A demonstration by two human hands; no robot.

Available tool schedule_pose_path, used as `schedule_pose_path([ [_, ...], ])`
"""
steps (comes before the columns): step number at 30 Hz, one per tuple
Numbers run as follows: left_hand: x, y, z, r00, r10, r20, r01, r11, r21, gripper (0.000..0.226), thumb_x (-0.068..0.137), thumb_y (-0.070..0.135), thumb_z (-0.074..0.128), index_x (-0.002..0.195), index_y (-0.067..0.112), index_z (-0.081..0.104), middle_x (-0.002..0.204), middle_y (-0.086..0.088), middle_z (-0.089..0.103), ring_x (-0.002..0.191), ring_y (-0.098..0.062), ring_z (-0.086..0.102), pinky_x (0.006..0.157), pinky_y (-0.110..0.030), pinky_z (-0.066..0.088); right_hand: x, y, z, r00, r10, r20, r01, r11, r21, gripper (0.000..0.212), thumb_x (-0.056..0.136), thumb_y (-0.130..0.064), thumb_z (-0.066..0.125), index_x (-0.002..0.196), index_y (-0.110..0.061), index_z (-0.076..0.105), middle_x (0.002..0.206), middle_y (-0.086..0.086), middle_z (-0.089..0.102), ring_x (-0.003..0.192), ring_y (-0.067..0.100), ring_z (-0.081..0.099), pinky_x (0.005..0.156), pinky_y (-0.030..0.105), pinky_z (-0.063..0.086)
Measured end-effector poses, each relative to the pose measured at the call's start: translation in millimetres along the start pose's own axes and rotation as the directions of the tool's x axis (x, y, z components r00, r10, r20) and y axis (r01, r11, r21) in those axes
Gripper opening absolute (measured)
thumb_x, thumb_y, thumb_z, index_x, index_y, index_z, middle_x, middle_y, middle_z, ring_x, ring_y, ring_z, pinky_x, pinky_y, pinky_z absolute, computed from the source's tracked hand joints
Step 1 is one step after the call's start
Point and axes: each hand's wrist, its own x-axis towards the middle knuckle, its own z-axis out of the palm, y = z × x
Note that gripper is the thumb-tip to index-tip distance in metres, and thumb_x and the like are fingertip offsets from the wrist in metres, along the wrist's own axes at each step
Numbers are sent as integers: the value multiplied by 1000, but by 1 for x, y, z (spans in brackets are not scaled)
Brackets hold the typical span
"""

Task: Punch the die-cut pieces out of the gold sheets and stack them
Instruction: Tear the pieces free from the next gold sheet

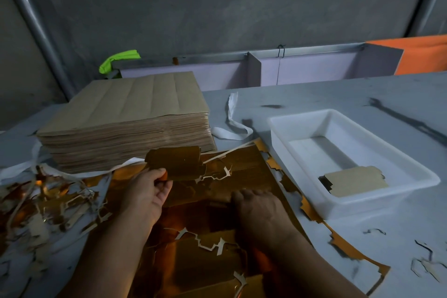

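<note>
Dim scene with a cool grey cast. The shiny gold die-cut sheet throws warm orange glare in patches, strongest along its torn right edge. The loose gold die-cut piece held in the left hand reads dull brown, with little sheen. The right hand is dark and its knuckle detail is lost. The white rectangular plastic tray is the brightest object, with soft shadow on its inner walls. Wide-angle bending shows: the grey metal pole curves at the left edge. The lower corners are soft. There is faint grain on the grey stained wall.
</note>
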Motion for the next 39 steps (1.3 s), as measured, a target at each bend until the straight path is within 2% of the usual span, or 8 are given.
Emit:
schedule_pose_path([
  [3,-2,-1,0,1000,20,8,-20,1000,-10,34,91,0,60,122,12,56,99,-8,60,90,-18,61,66,-29,50,-2,-3,2,997,-19,76,24,998,-66,69,96,-32,61,153,-19,24,155,12,33,141,31,33,115,44,31],
  [12,3,-6,1,998,54,23,-54,998,29,43,90,1,61,131,12,53,100,-8,62,90,-18,63,66,-27,50,-6,6,-8,988,-43,148,35,998,51,73,90,-50,54,153,-24,28,162,5,21,149,30,18,120,48,18],
  [17,5,-8,1,998,62,28,-63,997,35,40,89,1,62,126,15,55,104,-8,63,93,-19,64,66,-27,51,-10,12,-9,998,-17,54,9,987,160,51,92,-46,52,139,-27,49,158,0,27,145,24,24,117,44,26],
  [21,4,-7,4,996,84,34,-86,995,45,37,89,1,62,121,20,56,105,-8,64,94,-19,64,67,-28,51,-13,23,-8,975,157,-160,-102,946,307,39,97,-28,53,136,-30,50,139,-4,48,120,15,50,97,29,50],
  [25,3,-7,5,994,100,46,-103,992,68,33,89,0,62,116,19,56,108,-9,65,96,-21,65,67,-28,51,-16,33,-11,894,341,-290,-187,873,451,31,99,-16,47,124,-26,62,123,-3,62,90,9,56,74,23,52],
  [30,-1,-9,8,991,122,56,-127,987,97,26,89,-1,62,106,20,60,106,-9,66,94,-20,65,66,-28,51,-16,39,-10,859,442,-260,-246,801,546,32,98,-9,46,120,-23,65,111,0,66,86,14,62,71,27,54],
  [35,-5,-11,12,986,147,77,-155,983,97,49,89,-2,61,133,18,51,112,-10,62,96,-21,63,66,-28,51,-16,47,-8,817,516,-257,-262,729,632,33,97,-9,49,122,-24,65,109,1,67,77,10,54,64,24,45],
  [39,-7,-12,18,981,171,91,-180,978,103,53,90,-2,61,136,20,48,121,-12,59,99,-22,62,68,-29,52,-17,52,-10,789,553,-269,-238,677,696,34,95,-8,51,121,-23,67,104,-1,67,70,4,55,58,19,44],
])
